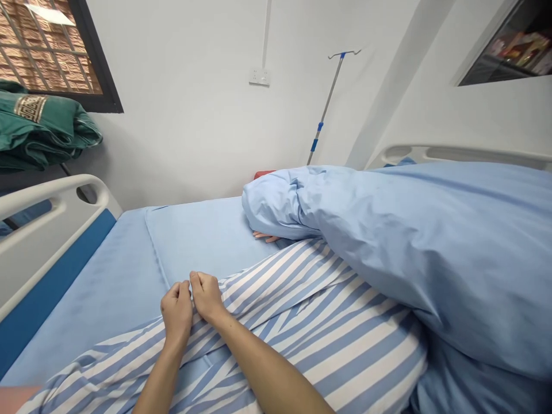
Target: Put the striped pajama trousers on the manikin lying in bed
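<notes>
Blue-and-white striped cloth [362,345] stretches diagonally over the bed, bunched and creased along its length. My left hand [176,310] is a closed fist at the cloth's far edge, thumb side up. Right beside it, almost touching, my right hand [207,296] is closed on the same edge. Folds of the cloth run between and below both wrists. A light blue quilt [388,230] covers the cloth's upper right part. From under the quilt's left end show the fingers of another person's hand [265,236].
A light blue sheet [198,230] covers the mattress. Pale bed end boards stand at left [56,198] and far right [466,152]. An IV pole [330,100] rises by the wall. Folded green fabric [47,129] lies near the window. Something skin-coloured and blurred shows bottom left.
</notes>
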Motion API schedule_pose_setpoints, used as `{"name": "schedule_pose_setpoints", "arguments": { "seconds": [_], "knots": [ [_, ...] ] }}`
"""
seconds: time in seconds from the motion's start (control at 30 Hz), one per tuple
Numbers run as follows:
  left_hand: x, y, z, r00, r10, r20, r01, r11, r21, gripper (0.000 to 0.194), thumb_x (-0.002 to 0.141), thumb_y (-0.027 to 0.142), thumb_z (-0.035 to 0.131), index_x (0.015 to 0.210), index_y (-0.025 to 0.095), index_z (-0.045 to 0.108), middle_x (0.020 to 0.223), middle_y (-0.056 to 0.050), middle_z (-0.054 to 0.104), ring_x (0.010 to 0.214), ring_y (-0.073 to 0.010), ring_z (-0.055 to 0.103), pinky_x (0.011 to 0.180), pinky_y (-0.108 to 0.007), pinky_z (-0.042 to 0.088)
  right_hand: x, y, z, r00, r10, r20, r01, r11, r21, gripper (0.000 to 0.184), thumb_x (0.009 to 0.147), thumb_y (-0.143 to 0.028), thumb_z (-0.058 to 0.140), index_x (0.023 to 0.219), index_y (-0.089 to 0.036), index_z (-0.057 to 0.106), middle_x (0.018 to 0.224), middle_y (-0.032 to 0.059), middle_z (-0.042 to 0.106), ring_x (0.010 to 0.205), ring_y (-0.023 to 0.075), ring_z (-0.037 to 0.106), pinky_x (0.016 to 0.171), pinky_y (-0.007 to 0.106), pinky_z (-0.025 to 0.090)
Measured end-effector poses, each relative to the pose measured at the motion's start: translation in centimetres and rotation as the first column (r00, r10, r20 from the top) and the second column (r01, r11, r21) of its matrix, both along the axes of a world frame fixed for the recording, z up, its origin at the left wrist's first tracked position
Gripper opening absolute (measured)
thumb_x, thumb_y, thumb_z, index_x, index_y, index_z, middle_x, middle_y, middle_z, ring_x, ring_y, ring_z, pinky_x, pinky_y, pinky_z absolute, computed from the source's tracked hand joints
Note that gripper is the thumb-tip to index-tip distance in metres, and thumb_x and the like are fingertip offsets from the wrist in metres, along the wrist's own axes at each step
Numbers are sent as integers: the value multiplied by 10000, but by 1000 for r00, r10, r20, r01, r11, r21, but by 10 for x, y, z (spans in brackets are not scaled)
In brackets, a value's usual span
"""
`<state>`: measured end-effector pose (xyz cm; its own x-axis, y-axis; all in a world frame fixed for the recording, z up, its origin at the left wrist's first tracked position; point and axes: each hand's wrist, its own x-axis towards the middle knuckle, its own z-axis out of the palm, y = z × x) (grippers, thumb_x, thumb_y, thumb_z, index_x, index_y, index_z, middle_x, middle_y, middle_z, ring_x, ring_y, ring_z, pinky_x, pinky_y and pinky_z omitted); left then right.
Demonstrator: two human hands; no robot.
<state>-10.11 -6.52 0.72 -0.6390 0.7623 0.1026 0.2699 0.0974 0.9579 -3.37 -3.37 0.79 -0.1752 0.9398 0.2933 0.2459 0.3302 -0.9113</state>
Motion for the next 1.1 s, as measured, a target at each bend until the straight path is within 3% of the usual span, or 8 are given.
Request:
{"name": "schedule_pose_setpoints", "arguments": {
  "seconds": [0.2, 0.3, 0.47, 0.67, 0.77, 0.87, 0.93, 1.1],
  "knots": [
    [22, 24, 21, 982, 33, 188, -60, 989, 137, 319, 719, 346, 484, 490, 193, 323, 457, 71, 304, 471, -78, 299, 465, -225, 275, 2, 9, -1, 949, -12, -315, -33, 990, -139, 402, 874, -401, 330, 546, -179, 401, 515, -37, 396, 521, 96, 378, 493, 208, 298],
    [28, 22, 16, 996, 74, 41, -76, 996, 46, 310, 745, 337, 454, 492, 189, 354, 442, 66, 338, 483, -88, 330, 495, -231, 283, 3, 12, 0, 926, -82, -369, -2, 975, -221, 390, 852, -415, 364, 533, -190, 347, 499, -46, 343, 500, 91, 331, 464, 211, 283],
    [28, 13, 4, 982, 17, -188, -20, 1000, -16, 342, 789, 342, 420, 493, 189, 342, 425, 65, 338, 490, -95, 335, 528, -238, 274, 5, 15, -1, 921, -101, -376, 8, 971, -240, 376, 836, -409, 381, 538, -201, 286, 507, -54, 278, 503, 87, 273, 447, 214, 256],
    [27, 16, 3, 973, -21, -232, 12, 999, -43, 353, 805, 330, 396, 492, 189, 312, 426, 60, 340, 490, -97, 326, 533, -243, 252, 14, 18, 7, 981, -48, -190, 12, 982, -188, 386, 852, -402, 348, 529, -195, 308, 491, -54, 290, 498, 89, 289, 464, 224, 230],
    [27, 16, 2, 971, -30, -236, 22, 999, -36, 355, 810, 322, 378, 495, 189, 284, 431, 59, 311, 490, -97, 308, 523, -245, 232, 25, 20, 27, 1000, -5, -3, 5, 1000, -31, 414, 867, -394, 348, 511, -184, 344, 482, -51, 319, 496, 89, 308, 486, 232, 211],
    [28, 15, 1, 971, -19, -237, 12, 999, -34, 349, 803, 304, 381, 494, 187, 270, 440, 58, 285, 492, -96, 294, 517, -245, 221, 33, 21, 41, 998, 41, 44, -44, 995, 87, 431, 886, -405, 337, 518, -181, 341, 486, -53, 317, 497, 84, 308, 495, 229, 208],
    [27, 15, 0, 971, -10, -238, 2, 999, -32, 352, 801, 307, 389, 491, 186, 274, 439, 58, 278, 493, -96, 295, 519, -245, 224, 36, 20, 35, 998, 50, 48, -54, 995, 86, 438, 898, -402, 318, 520, -181, 341, 488, -50, 322, 499, 84, 313, 494, 225, 213],
    [27, 17, -1, 968, -2, -250, -5, 1000, -29, 359, 808, 347, 396, 496, 189, 311, 439, 58, 315, 500, -99, 320, 533, -245, 247, 36, 19, 0, 987, 60, 149, -67, 997, 44, 417, 897, -359, 338, 529, -180, 418, 491, -40, 389, 505, 93, 341, 503, 227, 224]
  ]
}}
